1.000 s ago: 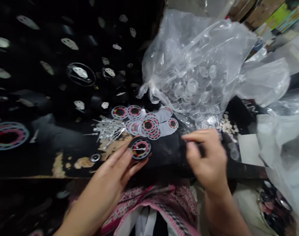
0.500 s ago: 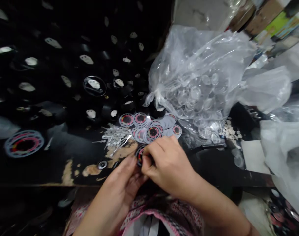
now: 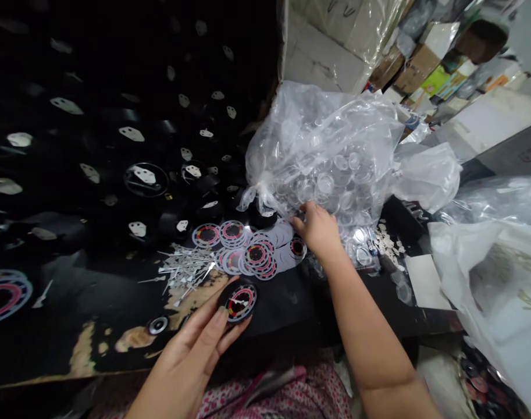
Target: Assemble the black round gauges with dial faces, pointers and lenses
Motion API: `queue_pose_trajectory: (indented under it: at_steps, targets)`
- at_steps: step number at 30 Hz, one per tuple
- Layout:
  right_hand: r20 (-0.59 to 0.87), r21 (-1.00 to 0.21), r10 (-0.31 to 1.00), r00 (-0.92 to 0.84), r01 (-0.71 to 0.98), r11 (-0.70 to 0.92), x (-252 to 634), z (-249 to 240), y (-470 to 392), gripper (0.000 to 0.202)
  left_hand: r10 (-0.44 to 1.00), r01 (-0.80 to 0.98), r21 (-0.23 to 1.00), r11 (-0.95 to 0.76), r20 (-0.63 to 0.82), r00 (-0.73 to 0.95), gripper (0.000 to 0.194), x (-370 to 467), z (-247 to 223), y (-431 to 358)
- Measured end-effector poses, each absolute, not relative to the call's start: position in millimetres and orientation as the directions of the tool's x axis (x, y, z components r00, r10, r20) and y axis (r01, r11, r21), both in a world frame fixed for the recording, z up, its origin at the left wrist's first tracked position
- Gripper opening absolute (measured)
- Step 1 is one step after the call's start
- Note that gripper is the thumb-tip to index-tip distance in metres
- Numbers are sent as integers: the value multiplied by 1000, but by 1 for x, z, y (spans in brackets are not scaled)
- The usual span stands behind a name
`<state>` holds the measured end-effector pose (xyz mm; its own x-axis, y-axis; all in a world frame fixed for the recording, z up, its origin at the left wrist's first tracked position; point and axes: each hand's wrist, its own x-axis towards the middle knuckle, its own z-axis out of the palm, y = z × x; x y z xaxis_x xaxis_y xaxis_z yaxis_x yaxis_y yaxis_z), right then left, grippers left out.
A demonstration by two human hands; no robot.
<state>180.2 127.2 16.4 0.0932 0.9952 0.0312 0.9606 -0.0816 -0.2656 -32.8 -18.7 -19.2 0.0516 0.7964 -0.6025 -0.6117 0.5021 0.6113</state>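
Observation:
My left hand (image 3: 210, 334) grips a round black gauge (image 3: 240, 302) by its rim, tilted, its dial face with red markings and a white pointer turned up. Thumb and fingers are on opposite sides of it. My right hand (image 3: 320, 233) is at the front of a clear plastic bag (image 3: 287, 110) full of clear round covers (image 3: 325, 184). Its thumb and forefinger are apart, and I see nothing between them; the other fingers are partly hidden. Just left of that hand lie overlapping printed dial discs (image 3: 256, 254). Loose white pointers (image 3: 189, 265) form a heap beside them.
Black round housings with pale metal plates (image 3: 137, 228) fill the back left. A larger dial disc (image 3: 6, 295) lies at the left edge, and a small ring (image 3: 157, 325) near the front. At right are small white pieces (image 3: 389, 244), a white card (image 3: 427, 281) and a white bag (image 3: 509, 285).
My right hand has left the gauge and moved right and away from me to the bag of covers. My left hand still holds the gauge, its pointer now visible. The view has shifted.

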Motion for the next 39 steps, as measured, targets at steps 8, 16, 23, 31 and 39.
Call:
queue_pose_trajectory:
  at_steps: [8,16,23,31,39]
  targets:
    - [108,-341,990,88,939,-46,186,18,121,29,788,-645,584,493,-614,47,38,-32,-22,-18]
    - [361,-494,863,-354,712,499,131,19,41,19,699,-755,341,559,-684,208,17,-31,-4,-3]
    - [379,-357,767,-517,683,637,119,18,17,20,822,-680,570,462,-562,88,24,-36,-8,-5]
    - [190,-553,944,-270,765,330,98,27,32,52,891,-375,814,444,-446,88,38,-30,-8,-20]
    - [243,-443,906,-346,792,421,89,13,31,56,919,-130,914,384,-392,-43,32,-35,-12,-29]
